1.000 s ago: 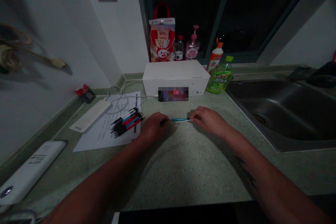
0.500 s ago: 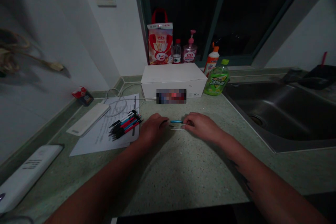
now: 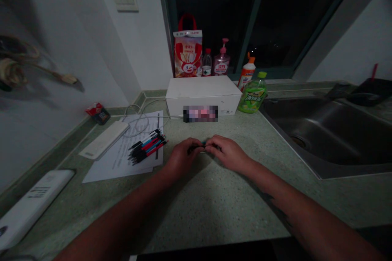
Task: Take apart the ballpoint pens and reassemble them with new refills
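My left hand (image 3: pixel 183 155) and my right hand (image 3: pixel 227 151) meet over the counter, fingers pinched together. Between their fingertips shows a small bit of a blue pen barrel (image 3: pixel 204 142); the fingers hide most of it. A dark pen part seems to sit in the left fingers, too covered to make out fully. Just below the fingertips a thin white pen refill (image 3: pixel 204 152) lies on the counter, partly hidden. Left of my left hand, a pile of pens (image 3: pixel 147 147), black, red, blue and white, rests on printed paper sheets (image 3: pixel 107 170).
A white box (image 3: pixel 202 87) stands behind my hands, a blurred-out patch before it. Bottles, among them a green one (image 3: pixel 252 96), and a red bag (image 3: pixel 188 55) stand at the back. On the right is a steel sink (image 3: pixel 337 130); on the left, a white power strip (image 3: pixel 36 204).
My two hands have come together, the right moving left and the left slightly right. The blue barrel, plainly visible between them before, is now nearly covered by fingers.
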Tool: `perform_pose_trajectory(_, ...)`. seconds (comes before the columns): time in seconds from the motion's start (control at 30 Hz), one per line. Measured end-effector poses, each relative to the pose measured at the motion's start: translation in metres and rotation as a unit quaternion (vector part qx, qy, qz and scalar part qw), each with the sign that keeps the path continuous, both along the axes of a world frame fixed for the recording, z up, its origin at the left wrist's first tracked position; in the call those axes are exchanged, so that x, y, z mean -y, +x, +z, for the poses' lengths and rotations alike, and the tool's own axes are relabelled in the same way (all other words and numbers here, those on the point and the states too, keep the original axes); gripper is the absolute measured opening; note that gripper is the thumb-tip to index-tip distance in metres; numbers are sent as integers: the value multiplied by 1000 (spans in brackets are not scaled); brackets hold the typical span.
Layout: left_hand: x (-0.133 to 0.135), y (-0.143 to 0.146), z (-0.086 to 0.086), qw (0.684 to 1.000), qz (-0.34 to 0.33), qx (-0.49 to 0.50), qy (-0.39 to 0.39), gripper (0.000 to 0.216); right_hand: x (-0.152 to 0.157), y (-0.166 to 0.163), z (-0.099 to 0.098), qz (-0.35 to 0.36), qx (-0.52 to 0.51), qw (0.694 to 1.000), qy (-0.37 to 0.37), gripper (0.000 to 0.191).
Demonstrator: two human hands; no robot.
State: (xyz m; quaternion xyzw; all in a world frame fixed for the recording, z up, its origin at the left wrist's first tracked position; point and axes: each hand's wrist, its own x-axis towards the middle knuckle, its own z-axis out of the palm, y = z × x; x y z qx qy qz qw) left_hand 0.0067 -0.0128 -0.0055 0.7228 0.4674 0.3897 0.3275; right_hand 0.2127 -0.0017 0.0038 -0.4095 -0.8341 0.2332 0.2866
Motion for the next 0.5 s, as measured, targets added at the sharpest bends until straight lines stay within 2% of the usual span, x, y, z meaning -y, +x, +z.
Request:
perform_pose_trajectory(0.13,1,-1,3,999,31,-21,7,16,-3,0,-3,-41,-35,998,-46,21)
perform_pose_trajectory(0.23,1,-1,4,997,65,-27,-9,18,-6,1,-6,-45,-66,994,-73,28)
perform_pose_trajectory(0.37,-2,-1,5,994,87,-2,-63,16,-8,0,-10,-42,-111,988,-100,27)
perform_pose_trajectory(0.5,-3,-1,10,987,113,30,-110,14,-8,-2,-13,-42,-141,985,-92,23)
